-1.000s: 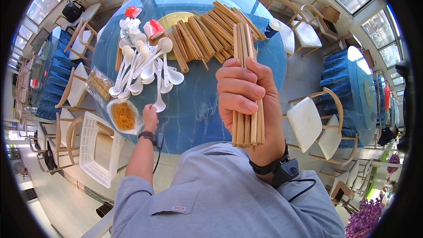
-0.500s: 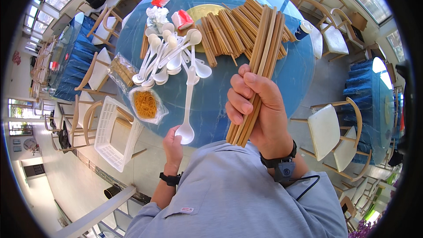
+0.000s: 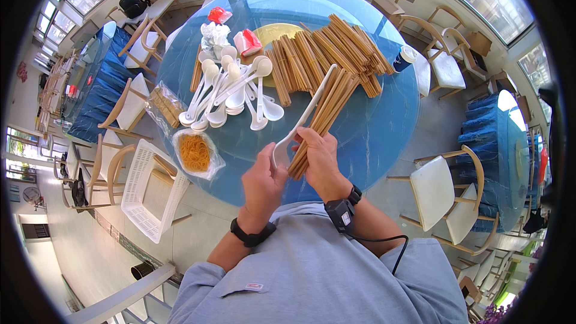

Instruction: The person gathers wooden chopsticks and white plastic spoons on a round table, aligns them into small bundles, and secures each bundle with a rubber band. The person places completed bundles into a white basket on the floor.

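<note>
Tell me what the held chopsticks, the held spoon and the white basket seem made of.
Chopsticks: probably wood or bamboo with a dull finish, going by the brown tone, varying slightly between sticks.
Spoon: smooth, even white; likely plastic or melamine, though ceramic can't be ruled out.
Basket: most likely moulded plastic; its thin white walls have regular openings.

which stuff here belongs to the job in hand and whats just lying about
Seemingly part of the job:
white spoon at the left hand
wooden chopsticks in the right hand
spoon pile
chopstick bundles
probably the orange-yellow bands

Seemingly just lying about:
lidded cup
black backpack
</note>
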{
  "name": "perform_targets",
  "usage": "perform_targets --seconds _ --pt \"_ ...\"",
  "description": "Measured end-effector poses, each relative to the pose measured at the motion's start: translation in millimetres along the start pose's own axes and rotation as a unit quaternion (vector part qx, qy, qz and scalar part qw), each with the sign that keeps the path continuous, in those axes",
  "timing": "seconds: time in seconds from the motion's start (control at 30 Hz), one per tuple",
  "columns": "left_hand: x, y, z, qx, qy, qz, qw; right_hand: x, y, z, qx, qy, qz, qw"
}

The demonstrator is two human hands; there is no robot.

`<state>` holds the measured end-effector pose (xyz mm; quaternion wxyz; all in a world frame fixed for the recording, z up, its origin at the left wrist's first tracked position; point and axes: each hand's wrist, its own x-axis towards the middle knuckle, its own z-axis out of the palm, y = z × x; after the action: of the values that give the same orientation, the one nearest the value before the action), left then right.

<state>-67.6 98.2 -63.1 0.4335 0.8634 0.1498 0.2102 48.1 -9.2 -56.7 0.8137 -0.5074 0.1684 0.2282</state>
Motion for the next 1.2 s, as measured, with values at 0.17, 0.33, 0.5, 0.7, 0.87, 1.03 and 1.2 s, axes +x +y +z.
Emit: perform_targets --seconds 0.17,0.33,0.5,0.7,0.87,1.03,1.2 --pt "3 12 13 -0.003 -0.017 0.111 0.994 -1 -5 -2 0.086 -0.022 0.009 0.996" --pt "0 6 18 -0.017 -0.044 0.127 0.991 0 -9 -9 0.116 -0.039 -0.003 0.992" --pt "-5 2 17 -0.098 -0.107 0.103 0.984 -2 -16 -13 0.094 -0.059 -0.061 0.992" --pt "48 20 -14 -0.241 -0.090 -0.031 0.966 -19 -27 -29 -0.094 -0.204 -0.090 0.970" --pt "82 35 -32 -0.334 -0.157 -0.026 0.929 -30 -11 -43 -0.309 -0.360 -0.040 0.879" --pt "62 45 -14 -0.470 -0.070 -0.146 0.867 -39 -12 -45 -0.374 -0.355 -0.044 0.856" --pt "53 50 -4 -0.440 -0.104 -0.109 0.885 -51 -30 -40 -0.337 -0.348 -0.127 0.865"
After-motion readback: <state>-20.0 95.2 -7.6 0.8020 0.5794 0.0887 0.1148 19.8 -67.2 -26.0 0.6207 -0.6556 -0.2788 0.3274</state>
